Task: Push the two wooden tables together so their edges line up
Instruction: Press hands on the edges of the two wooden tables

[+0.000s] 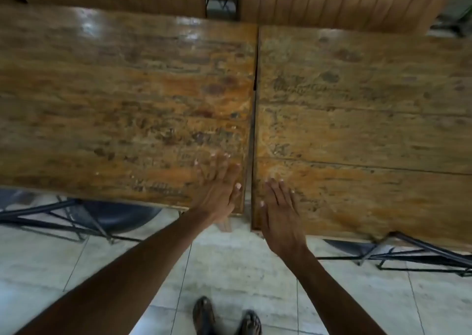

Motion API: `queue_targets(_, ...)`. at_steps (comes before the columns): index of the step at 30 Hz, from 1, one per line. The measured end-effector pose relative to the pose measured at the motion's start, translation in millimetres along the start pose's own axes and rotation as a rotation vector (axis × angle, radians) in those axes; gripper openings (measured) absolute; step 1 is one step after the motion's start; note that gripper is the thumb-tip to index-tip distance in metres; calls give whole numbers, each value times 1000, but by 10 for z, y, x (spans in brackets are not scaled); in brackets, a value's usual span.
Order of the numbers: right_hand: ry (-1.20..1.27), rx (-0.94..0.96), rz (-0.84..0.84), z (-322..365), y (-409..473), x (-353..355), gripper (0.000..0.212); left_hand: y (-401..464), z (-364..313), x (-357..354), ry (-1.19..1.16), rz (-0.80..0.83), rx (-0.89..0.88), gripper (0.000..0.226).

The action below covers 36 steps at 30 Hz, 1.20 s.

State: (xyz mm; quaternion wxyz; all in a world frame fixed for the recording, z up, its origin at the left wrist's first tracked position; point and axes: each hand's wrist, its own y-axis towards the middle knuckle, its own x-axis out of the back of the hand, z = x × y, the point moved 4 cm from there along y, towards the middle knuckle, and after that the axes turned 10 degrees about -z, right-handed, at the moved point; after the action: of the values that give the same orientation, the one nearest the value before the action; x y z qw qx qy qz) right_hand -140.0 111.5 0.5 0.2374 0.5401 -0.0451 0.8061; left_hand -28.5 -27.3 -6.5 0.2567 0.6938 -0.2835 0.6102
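Two worn wooden tables stand side by side, the left table (115,100) and the right table (357,120), with a narrow dark gap running between them. The near edge of the right table sits a little closer to me than that of the left one. My left hand (219,186) lies flat, fingers spread, on the near right corner of the left table. My right hand (279,212) lies flat on the near left corner of the right table, just across the gap. Neither hand holds anything.
Black metal frames (63,214) show under both tables' near edges. More wooden furniture (332,0) stands behind the tables. Pale floor tiles (229,271) and my sandalled feet (224,317) fill the bottom of the view.
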Motion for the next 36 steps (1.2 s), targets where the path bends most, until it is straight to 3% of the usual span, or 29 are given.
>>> queue_targets(10,-177,-7,-63,-225,78,-398,57,74,161,-309,3,-123,-9,62)
queue_targets(36,-142,-54,-23,-130,451,-582,58,70,138,-315,28,-68,-9,63)
